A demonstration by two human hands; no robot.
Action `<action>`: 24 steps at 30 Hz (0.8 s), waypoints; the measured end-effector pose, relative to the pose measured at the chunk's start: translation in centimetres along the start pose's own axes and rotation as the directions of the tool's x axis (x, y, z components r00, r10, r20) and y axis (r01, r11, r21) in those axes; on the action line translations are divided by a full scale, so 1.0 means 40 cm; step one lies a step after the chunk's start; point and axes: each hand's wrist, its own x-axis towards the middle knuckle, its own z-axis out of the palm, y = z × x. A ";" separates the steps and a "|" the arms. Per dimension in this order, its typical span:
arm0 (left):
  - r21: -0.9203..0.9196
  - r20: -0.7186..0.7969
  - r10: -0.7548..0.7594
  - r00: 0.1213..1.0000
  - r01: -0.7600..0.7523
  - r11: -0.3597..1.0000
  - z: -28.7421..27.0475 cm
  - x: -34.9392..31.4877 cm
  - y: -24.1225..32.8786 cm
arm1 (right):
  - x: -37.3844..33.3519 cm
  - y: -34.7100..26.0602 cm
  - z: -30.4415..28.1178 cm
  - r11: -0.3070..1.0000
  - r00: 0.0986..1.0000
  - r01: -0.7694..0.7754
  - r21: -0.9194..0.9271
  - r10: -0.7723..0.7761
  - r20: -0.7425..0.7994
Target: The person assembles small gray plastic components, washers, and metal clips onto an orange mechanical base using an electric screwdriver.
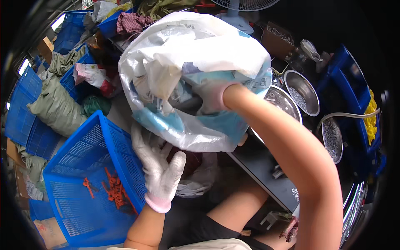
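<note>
A large white plastic bag (200,46) with pale blue patches hangs in front of me, its mouth gaping toward me. My right hand (210,95), in a light work glove with a pink cuff, reaches into that mouth. Motion smears its fingers and the bag partly hides them, so what it holds cannot be made out. Greyish pieces (181,98) show inside, too unclear to name. Against the bag's lower left side rests my left hand (160,166), in a white knit glove, thumb and fingers apart. Beside it stands a blue plastic basket (83,129) with several orange plastic pieces (114,189).
Metal bowls (302,92) of small metal parts stand at the right, near a blue bin (346,79). A dark work table (266,175) lies below the bag. Blue crates (25,108) and a grey-green sack (58,108) crowd the left. A fan (235,16) stands behind.
</note>
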 end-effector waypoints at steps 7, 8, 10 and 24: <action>-0.065 0.022 -0.033 0.999 0.034 0.997 0.036 -0.020 0.021 | 0.032 -0.012 0.040 0.982 1.000 0.013 -0.188 -0.014 -0.004; -0.131 0.024 -0.050 0.998 0.053 0.990 0.034 -0.021 0.026 | 0.019 -0.033 0.025 0.972 0.978 0.007 -0.235 -0.056 -0.200; -0.216 0.037 -0.042 0.998 0.049 0.975 0.045 -0.016 0.055 | -0.033 -0.056 -0.005 0.969 0.861 -0.004 -0.247 -0.122 -0.494; 0.279 0.257 0.572 0.779 -0.626 0.728 0.154 -0.174 0.120 | -0.810 0.061 -0.135 0.940 0.697 -0.340 -0.019 0.238 -0.676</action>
